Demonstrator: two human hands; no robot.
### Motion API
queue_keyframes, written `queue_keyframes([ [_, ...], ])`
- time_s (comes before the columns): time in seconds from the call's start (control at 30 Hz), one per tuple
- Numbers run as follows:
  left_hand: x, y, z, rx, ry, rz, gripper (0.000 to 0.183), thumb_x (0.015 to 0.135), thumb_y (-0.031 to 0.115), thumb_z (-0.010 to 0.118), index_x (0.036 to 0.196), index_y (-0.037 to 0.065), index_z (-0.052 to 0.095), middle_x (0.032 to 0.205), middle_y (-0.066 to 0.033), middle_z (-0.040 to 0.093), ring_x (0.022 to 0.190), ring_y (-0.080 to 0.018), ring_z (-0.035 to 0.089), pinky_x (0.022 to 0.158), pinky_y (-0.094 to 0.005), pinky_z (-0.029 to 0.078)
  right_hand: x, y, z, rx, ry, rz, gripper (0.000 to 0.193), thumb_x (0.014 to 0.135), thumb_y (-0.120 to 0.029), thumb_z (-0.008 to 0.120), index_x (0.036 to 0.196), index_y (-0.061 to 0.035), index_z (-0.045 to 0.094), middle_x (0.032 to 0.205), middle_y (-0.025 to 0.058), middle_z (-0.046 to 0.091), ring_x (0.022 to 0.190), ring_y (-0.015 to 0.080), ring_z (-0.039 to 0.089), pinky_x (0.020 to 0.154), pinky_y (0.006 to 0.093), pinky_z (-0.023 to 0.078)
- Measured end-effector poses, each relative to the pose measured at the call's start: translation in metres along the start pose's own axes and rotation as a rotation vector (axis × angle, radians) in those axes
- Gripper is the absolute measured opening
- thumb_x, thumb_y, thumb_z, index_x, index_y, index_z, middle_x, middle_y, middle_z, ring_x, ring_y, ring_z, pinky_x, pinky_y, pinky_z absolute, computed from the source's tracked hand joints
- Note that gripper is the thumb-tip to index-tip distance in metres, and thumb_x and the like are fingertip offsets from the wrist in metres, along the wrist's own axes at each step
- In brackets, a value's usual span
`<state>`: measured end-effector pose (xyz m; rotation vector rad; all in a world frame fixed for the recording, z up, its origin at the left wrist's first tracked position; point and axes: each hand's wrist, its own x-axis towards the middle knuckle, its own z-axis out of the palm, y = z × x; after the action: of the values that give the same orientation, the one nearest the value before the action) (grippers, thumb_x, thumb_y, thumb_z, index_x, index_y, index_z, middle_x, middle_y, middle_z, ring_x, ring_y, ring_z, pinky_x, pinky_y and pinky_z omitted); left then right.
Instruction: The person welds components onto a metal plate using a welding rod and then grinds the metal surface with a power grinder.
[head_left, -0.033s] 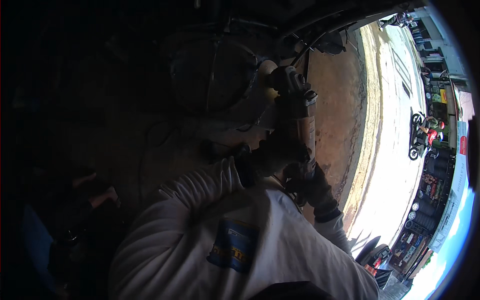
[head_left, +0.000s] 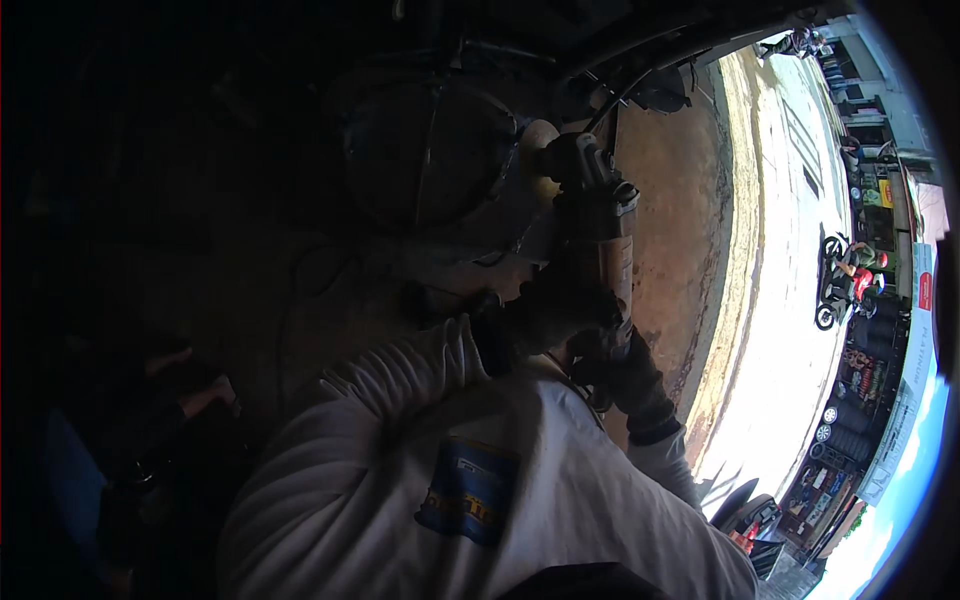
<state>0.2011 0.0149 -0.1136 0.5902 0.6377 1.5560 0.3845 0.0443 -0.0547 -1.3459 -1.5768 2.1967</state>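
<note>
An angle grinder (head_left: 600,225) points away from me, its pale disc (head_left: 540,150) at the far end. Around the middle of its body, my left hand (head_left: 560,312) is closed, in a dark glove. Behind it, my right hand (head_left: 635,378), also gloved, grips the rear end. Left of the disc stands a dark rounded frame (head_left: 430,165) with a thin bar down its middle. Whether the disc touches it cannot be made out in the shadow. A thin cord hangs by the grinder's rear.
Dark bars and cables (head_left: 650,85) cross above the grinder. At the left, in deep shade, another person's bare limbs (head_left: 205,395) show. A cable (head_left: 320,270) lies on the floor. Beyond the brown ground (head_left: 675,190), a motorbike (head_left: 835,285) with riders passes on a sunlit road.
The motorbike on the road has shifted slightly toward the picture's bottom. The grinder and both hands hold almost the same place.
</note>
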Motion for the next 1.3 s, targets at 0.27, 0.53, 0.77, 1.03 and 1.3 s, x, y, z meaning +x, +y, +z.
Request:
queue_keyframes([
  [0.27,0.012,0.047,0.024,0.145,0.149,0.202,0.055,0.075,0.017,0.081,0.118,0.001,0.051,0.103,-0.0096,0.059,0.085,-0.0156,0.062,0.071,-0.0324,0.054,0.019,-0.009,0.060,-0.059,0.463,-0.557,0.056,0.080,-0.008,0.075,0.129,-0.0020,0.049,0.118,0.0107,0.063,0.109,0.0250,0.062,0.093,0.0394,0.053],
  [0.53,0.013,0.122,0.012,0.705,0.079,0.650,0.054,0.075,0.024,0.081,0.117,0.004,0.055,0.107,-0.0079,0.058,0.096,-0.0195,0.060,0.088,-0.0378,0.049,0.052,0.000,0.011,-0.088,-0.035,-0.350,0.040,0.085,-0.018,0.071,0.117,-0.0008,0.055,0.099,0.0113,0.068,0.092,0.0221,0.068,0.076,0.0365,0.056],
  [0.77,0.023,0.141,-0.068,0.104,0.089,0.453,0.040,0.079,0.008,0.072,0.115,0.006,0.056,0.109,-0.0046,0.058,0.098,-0.0153,0.059,0.081,-0.0306,0.054,0.119,0.010,0.049,-0.299,-0.314,-0.330,0.034,0.086,-0.016,0.070,0.112,-0.0006,0.056,0.098,0.0097,0.068,0.088,0.0188,0.068,0.072,0.0317,0.056],
  [1.03,-0.008,0.182,-0.079,0.413,0.230,0.599,0.040,0.086,0.011,0.072,0.119,0.004,0.053,0.101,-0.0021,0.060,0.087,-0.0089,0.057,0.073,-0.0261,0.050,0.184,0.038,0.101,-0.635,-0.792,-0.715,0.044,0.087,-0.027,0.070,0.120,-0.0018,0.055,0.115,0.0114,0.063,0.103,0.0204,0.064,0.087,0.0337,0.051],
  [1.3,-0.079,0.170,-0.154,0.746,0.391,0.308,0.032,0.088,0.014,0.071,0.115,0.004,0.058,0.103,0.0003,0.061,0.094,-0.0080,0.056,0.081,-0.0275,0.050,0.152,-0.015,0.134,-0.614,-0.983,-0.465,0.034,0.097,-0.020,0.056,0.128,-0.0047,0.053,0.117,0.0123,0.060,0.107,0.0225,0.060,0.095,0.0401,0.050],
])
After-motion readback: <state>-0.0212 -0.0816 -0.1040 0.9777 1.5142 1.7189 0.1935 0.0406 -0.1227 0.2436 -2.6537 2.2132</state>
